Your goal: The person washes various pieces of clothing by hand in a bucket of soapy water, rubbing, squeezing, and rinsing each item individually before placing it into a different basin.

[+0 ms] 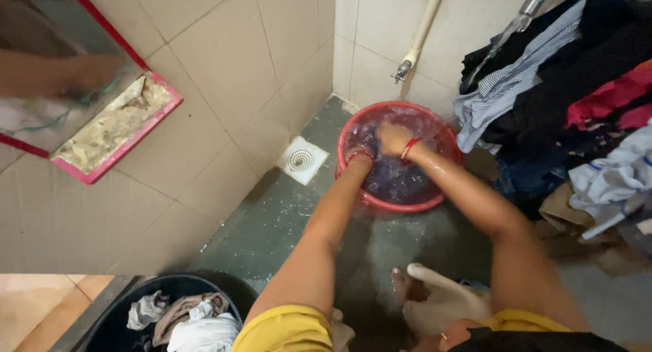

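Tiled washroom floor: right hand (394,138) clenches dark cloth (401,179) in red tub (397,204); left hand (358,150) submerged, its grip apparently hidden.

Both hands (380,145) low, arms outstretched

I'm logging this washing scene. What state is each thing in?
Red basin: holds water and dark cloth.
Left hand: sunk in the water.
Right hand: pressing on the cloth.
Tap: no water running.
Dark bucket: holds crumpled laundry.
Clothes pile: heaped, dry-looking.
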